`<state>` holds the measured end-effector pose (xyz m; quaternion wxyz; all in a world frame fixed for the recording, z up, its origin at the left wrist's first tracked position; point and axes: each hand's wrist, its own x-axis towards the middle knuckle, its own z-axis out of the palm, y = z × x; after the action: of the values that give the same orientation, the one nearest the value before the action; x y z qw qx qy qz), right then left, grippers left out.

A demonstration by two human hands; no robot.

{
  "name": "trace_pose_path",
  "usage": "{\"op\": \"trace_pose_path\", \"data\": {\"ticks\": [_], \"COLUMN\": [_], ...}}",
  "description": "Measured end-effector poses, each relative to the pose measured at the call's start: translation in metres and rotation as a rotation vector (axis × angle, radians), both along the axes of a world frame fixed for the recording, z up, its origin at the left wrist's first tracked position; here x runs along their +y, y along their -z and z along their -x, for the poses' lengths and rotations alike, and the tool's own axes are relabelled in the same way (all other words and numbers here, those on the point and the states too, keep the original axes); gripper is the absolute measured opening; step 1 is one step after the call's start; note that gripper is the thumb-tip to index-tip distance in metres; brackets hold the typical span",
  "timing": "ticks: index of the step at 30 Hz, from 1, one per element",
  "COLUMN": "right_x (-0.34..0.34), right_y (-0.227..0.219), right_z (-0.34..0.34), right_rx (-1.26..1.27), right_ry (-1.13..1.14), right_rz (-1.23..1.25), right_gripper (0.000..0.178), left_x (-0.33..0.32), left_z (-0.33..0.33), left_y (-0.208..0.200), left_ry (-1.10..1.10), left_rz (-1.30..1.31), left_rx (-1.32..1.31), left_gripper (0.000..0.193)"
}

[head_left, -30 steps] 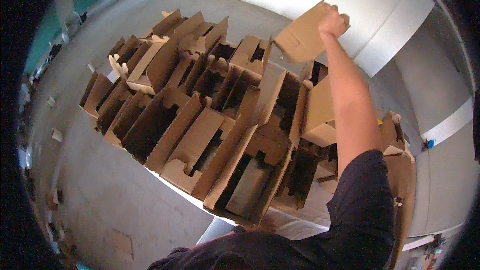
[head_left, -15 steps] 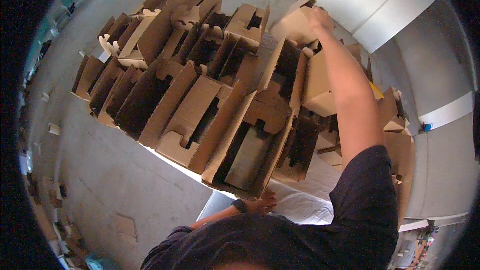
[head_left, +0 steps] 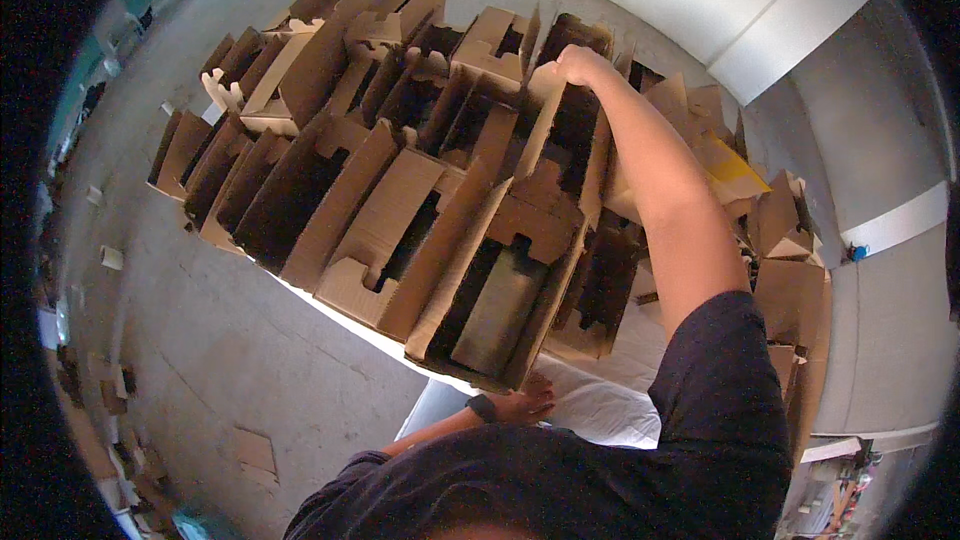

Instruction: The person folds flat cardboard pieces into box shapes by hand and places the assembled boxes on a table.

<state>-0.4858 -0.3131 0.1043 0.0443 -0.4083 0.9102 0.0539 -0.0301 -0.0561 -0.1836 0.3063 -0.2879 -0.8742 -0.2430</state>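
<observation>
Stretched out over the far side of the stack, my right hand [head_left: 586, 67] is closed at the near edge of a brown cardboard box [head_left: 578, 30] with a dark, open top. Its fingertips are partly hidden, but they seem to pinch the cardboard. My left hand [head_left: 522, 402], with a dark band at the wrist, lies low by the front end of an open cardboard box [head_left: 500, 325]. Its fingers are stretched over a white sheet [head_left: 605, 405] and hold nothing.
Several open cardboard boxes [head_left: 375, 230] stand packed in slanting rows to the left. More boxes [head_left: 790, 295] are at the right, near a yellow piece [head_left: 735, 172]. Flat cardboard [head_left: 256, 450] lies on the concrete floor [head_left: 200, 340]. A white wall [head_left: 760, 10] rises behind.
My right hand has moved left and toward me. The box that was blurred in it now sits in the far row, open side up. My left hand has stayed put.
</observation>
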Motion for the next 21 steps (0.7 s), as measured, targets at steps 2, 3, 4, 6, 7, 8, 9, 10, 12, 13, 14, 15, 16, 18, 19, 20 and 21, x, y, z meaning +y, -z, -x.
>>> {"op": "trace_pose_path", "data": {"ticks": [2,3,4,6,7,8,9,10,12,13,14,15,16,18,19,20,21], "right_x": [-0.003,0.002,0.007,0.019,0.02,0.028,0.042,0.056,0.087,0.114,0.137,0.16,0.179,0.228,0.255,0.282,0.307], "right_y": [0.003,0.002,-0.003,-0.013,-0.02,-0.041,-0.055,-0.053,-0.087,-0.11,-0.108,-0.109,-0.099,-0.071,-0.053,-0.034,-0.013], "right_z": [-0.01,-0.006,0.0,-0.011,-0.048,-0.07,-0.088,-0.078,-0.124,-0.161,-0.178,-0.194,-0.208,-0.246,-0.269,-0.287,-0.304], "right_rx": [-0.004,0.012,0.026,0.049,0.133,0.223,0.297,0.339,0.1,-0.073,-0.095,-0.104,-0.054,-0.069,-0.139,-0.178,-0.229], "right_ry": [-0.02,-0.046,-0.067,-0.077,-0.095,-0.126,-0.164,-0.198,-0.193,-0.176,-0.211,-0.241,-0.324,-0.405,-0.403,-0.366,-0.341], "right_rz": [0.036,-0.001,-0.035,-0.043,0.13,0.113,0.194,0.306,0.358,0.408,0.536,0.663,0.777,0.973,1.056,1.075,1.103], "right_gripper": [0.037,0.038,0.039,0.045,0.044,0.041,0.039,0.037,0.018,0.017,0.013,0.023,0.023,0.022,0.019,0.017,0.015], "left_x": [0.009,0.015,0.016,0.006,-0.001,-0.003,-0.005,-0.003,-0.006,-0.005,-0.005,0.0,-0.001,-0.003,-0.002,-0.001,-0.003], "left_z": [-0.004,-0.003,0.001,0.003,-0.001,-0.003,-0.006,-0.002,-0.005,-0.007,-0.007,-0.007,-0.008,-0.009,-0.007,-0.003,-0.003], "left_y": [0.02,0.024,0.018,-0.007,-0.009,-0.01,-0.011,-0.024,-0.035,-0.023,-0.033,-0.025,-0.023,-0.015,-0.008,-0.018,-0.031], "left_ry": [0.001,0.016,0.033,0.028,0.013,0.028,0.035,0.022,-0.039,-0.047,-0.07,-0.082,-0.092,-0.104,-0.105,-0.088,-0.088], "left_rz": [0.059,0.038,-0.076,-0.225,-0.174,-0.126,-0.275,-0.152,-0.094,-0.224,-0.072,-0.232,-0.234,-0.241,-0.25,-0.229,-0.204], "left_rx": [-0.104,-0.156,-0.222,-0.219,-0.276,-0.327,-0.286,-0.478,-0.443,-0.296,-0.414,-0.25,-0.274,-0.319,-0.343,-0.35,-0.359], "left_gripper": [0.02,0.019,0.018,0.016,0.015,0.014,0.013,0.013,0.014,0.014,0.015,0.015,0.015,0.015,0.015,0.014,0.014]}}
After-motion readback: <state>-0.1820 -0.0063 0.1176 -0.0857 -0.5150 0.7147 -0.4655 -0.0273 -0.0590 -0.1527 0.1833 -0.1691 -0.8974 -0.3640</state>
